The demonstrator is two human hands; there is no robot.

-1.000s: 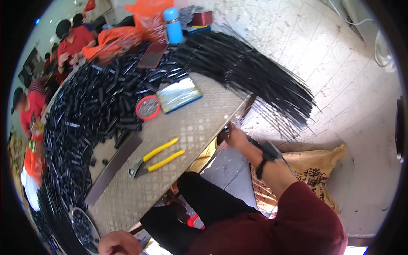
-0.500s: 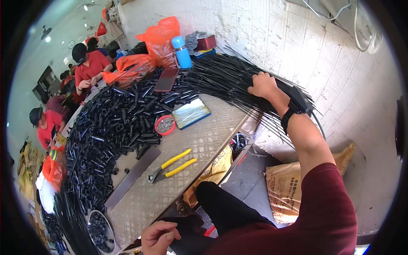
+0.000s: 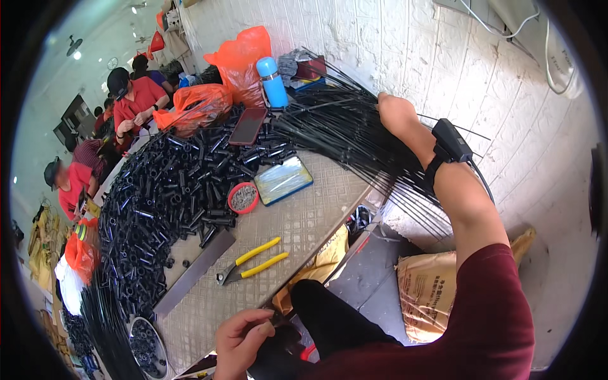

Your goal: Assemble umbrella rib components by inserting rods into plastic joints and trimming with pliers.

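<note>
Black rods (image 3: 354,126) now rise higher, caught in your right hand (image 3: 400,116).
It clamps a few just above the rest; whether your left hand (image 3: 242,341) pinches anything, I can't tell.

- A blue bottle (image 3: 273,87) is stood upright beside orange plastic bags (image 3: 237,58).
- A phone (image 3: 248,126) is laid nearby.
- A tan sack (image 3: 425,294) is seen at lower right.
- Red-shirted co-workers (image 3: 143,95) are seen at upper left.

Daylight-bright glare washes the wall (image 3: 411,50) nearly white, while a small lamp (image 3: 77,56) glows at upper left. The flat case (image 3: 285,179) shines. Fisheye distortion curves the wall's lines; black vignetting swallows the corners.
</note>
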